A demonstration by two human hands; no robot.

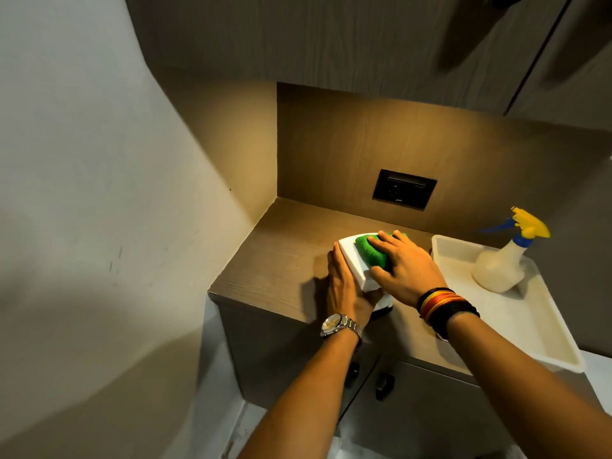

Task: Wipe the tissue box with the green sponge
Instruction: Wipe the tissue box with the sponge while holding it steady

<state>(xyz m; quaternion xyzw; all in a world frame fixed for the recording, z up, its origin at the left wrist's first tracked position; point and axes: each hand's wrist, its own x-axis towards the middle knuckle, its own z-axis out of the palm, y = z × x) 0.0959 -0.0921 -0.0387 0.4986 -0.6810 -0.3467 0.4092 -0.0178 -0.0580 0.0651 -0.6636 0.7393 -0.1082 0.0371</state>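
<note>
The tissue box (356,260) sits on the tabletop (281,260) near its front edge, steadied by the left hand (344,286), whose fingers are flat and extended along its left side. The right hand (405,270) has its fingers curled down over the green sponge (372,251), pressing it onto the box top. A hard stroke could skid the light box toward the tray (530,326) or off the edge if the left hand slackens.
</note>
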